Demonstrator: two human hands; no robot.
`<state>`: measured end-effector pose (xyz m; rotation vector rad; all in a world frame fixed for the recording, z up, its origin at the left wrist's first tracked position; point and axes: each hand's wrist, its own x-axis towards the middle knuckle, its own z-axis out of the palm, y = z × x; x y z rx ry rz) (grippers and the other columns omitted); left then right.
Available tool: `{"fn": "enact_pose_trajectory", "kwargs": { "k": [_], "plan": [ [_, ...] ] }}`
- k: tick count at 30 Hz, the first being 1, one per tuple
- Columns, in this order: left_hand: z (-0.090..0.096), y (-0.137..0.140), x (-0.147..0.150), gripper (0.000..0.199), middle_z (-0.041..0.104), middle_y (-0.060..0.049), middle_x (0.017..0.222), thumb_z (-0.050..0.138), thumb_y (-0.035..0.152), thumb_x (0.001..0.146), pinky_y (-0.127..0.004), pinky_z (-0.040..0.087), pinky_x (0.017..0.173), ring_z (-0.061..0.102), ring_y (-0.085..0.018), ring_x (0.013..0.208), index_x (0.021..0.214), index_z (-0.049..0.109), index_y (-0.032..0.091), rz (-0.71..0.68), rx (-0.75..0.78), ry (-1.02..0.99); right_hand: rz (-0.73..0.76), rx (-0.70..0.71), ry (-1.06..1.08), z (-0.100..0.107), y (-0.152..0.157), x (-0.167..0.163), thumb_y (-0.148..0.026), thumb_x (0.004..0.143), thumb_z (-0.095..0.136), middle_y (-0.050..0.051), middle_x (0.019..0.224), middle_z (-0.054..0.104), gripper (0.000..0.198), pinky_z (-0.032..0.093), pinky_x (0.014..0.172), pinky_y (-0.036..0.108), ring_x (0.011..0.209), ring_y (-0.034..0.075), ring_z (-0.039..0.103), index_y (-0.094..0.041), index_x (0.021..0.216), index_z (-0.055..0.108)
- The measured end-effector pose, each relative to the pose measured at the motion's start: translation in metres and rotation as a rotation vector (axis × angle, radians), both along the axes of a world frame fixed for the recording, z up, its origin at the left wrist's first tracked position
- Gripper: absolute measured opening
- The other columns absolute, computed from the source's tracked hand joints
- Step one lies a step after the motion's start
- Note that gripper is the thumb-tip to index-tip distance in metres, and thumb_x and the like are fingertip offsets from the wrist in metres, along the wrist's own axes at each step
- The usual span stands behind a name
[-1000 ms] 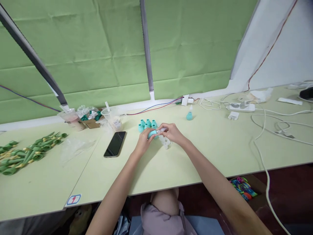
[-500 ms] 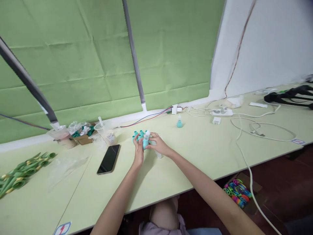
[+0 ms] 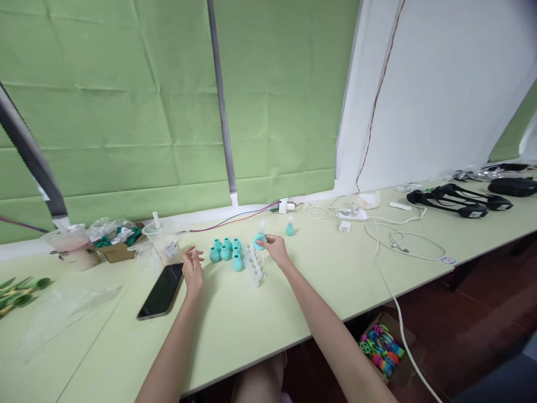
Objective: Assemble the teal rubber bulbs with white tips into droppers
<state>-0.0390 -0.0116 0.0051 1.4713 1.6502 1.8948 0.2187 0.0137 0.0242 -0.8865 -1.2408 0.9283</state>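
In my right hand is a small teal bulb syringe with a translucent tip pointing up, pinched between thumb and fingers. Just under it lies a cluster of clear plastic tips on the table. My left hand hovers by the phone, its fingers loosely bent and apart, holding nothing. Between the hands stand several teal bulbs with open necks and no tips. Another bulb syringe, tip on, stands upright farther back.
A black phone lies left of the bulbs. Behind it are a plastic cup with a straw, a small cardboard box and a second cup. White cables and a power strip spread across the right side.
My left hand has let go of the bulb syringe and moved left toward the phone. The right hand now holds it alone, out to the right of the loose bulbs. The view has swung right.
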Motion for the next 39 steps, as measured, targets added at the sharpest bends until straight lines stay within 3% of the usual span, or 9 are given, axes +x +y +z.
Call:
{"fn": "enact_pose_trajectory", "kwargs": {
  "k": [2, 7, 11, 15, 19, 26, 29, 33, 39],
  "plan": [
    [-0.001, 0.001, 0.002, 0.039, 0.061, -0.004, 0.084, 0.032, 0.049, 0.086, -0.029, 0.044, 0.061, 0.056, -0.015, 0.066, 0.106, 0.045, 0.019, -0.018, -0.005, 0.033, -0.036, -0.006, -0.060, -0.006, 0.005, 0.003, -0.037, 0.057, 0.070, 0.005, 0.069, 0.069, 0.026, 0.051, 0.073, 0.038, 0.071, 0.022, 0.064, -0.014, 0.070, 0.069],
    [0.000, 0.000, 0.007, 0.038, 0.060, -0.004, 0.082, 0.032, 0.049, 0.086, -0.029, 0.044, 0.062, 0.056, -0.015, 0.065, 0.102, 0.048, 0.018, -0.071, -0.012, 0.094, 0.052, 0.002, -0.137, -0.015, 0.014, 0.008, -0.033, 0.054, 0.070, 0.004, 0.076, 0.069, 0.030, 0.051, 0.071, 0.032, 0.076, 0.020, 0.064, -0.016, 0.079, 0.069],
    [0.002, -0.002, 0.010, 0.036, 0.060, -0.003, 0.080, 0.033, 0.048, 0.086, -0.028, 0.043, 0.063, 0.056, -0.014, 0.065, 0.100, 0.049, 0.019, -0.089, -0.026, 0.118, -0.133, -0.040, -0.251, -0.020, 0.021, 0.015, -0.035, 0.060, 0.065, 0.002, 0.066, 0.067, 0.020, 0.050, 0.065, 0.029, 0.068, 0.019, 0.063, -0.015, 0.066, 0.066],
    [0.003, -0.003, 0.013, 0.034, 0.059, -0.002, 0.077, 0.034, 0.047, 0.086, -0.027, 0.042, 0.062, 0.054, -0.013, 0.062, 0.097, 0.050, 0.019, -0.110, -0.029, 0.120, -0.209, -0.002, -0.328, -0.024, 0.025, 0.022, -0.033, 0.062, 0.065, 0.001, 0.072, 0.068, 0.019, 0.048, 0.066, 0.027, 0.069, 0.017, 0.061, -0.018, 0.073, 0.065],
    [0.005, -0.004, 0.014, 0.035, 0.060, -0.002, 0.077, 0.034, 0.047, 0.086, -0.027, 0.043, 0.061, 0.055, -0.013, 0.062, 0.097, 0.051, 0.018, -0.134, -0.043, 0.140, -0.374, -0.020, -0.463, -0.024, 0.022, 0.027, -0.037, 0.069, 0.061, 0.000, 0.062, 0.064, 0.019, 0.044, 0.063, 0.027, 0.062, 0.016, 0.057, -0.018, 0.065, 0.062],
    [0.006, -0.008, 0.012, 0.035, 0.060, -0.002, 0.076, 0.035, 0.047, 0.086, -0.027, 0.042, 0.061, 0.055, -0.013, 0.061, 0.094, 0.052, 0.018, -0.141, -0.058, 0.161, -0.769, -0.142, -0.578, -0.026, 0.019, 0.051, -0.033, 0.076, 0.055, 0.012, 0.107, 0.060, 0.031, 0.037, 0.081, 0.031, 0.100, 0.023, 0.050, -0.017, 0.101, 0.061],
    [0.006, -0.008, 0.009, 0.035, 0.060, -0.002, 0.075, 0.035, 0.047, 0.086, -0.027, 0.041, 0.062, 0.054, -0.013, 0.062, 0.092, 0.053, 0.018, -0.139, -0.065, 0.163, -0.896, -0.228, -0.627, -0.031, 0.022, 0.073, -0.031, 0.079, 0.051, 0.015, 0.110, 0.058, 0.035, 0.035, 0.083, 0.032, 0.104, 0.025, 0.047, -0.014, 0.109, 0.058],
    [0.006, -0.006, 0.008, 0.034, 0.061, -0.001, 0.074, 0.037, 0.046, 0.085, -0.027, 0.041, 0.062, 0.054, -0.013, 0.060, 0.091, 0.054, 0.018, -0.145, -0.072, 0.148, -0.887, -0.365, -0.701, -0.036, 0.029, 0.093, -0.032, 0.081, 0.050, 0.015, 0.108, 0.059, 0.034, 0.036, 0.077, 0.030, 0.100, 0.024, 0.052, -0.014, 0.109, 0.059],
    [0.006, -0.006, 0.013, 0.034, 0.060, -0.001, 0.073, 0.041, 0.045, 0.084, -0.027, 0.041, 0.062, 0.054, -0.014, 0.059, 0.105, 0.046, 0.019, -0.174, -0.063, 0.119, -0.762, -0.337, -0.766, -0.038, 0.038, 0.091, -0.027, 0.081, 0.050, 0.012, 0.105, 0.062, 0.033, 0.037, 0.074, 0.027, 0.094, 0.021, 0.057, -0.017, 0.112, 0.057]
  ]
}}
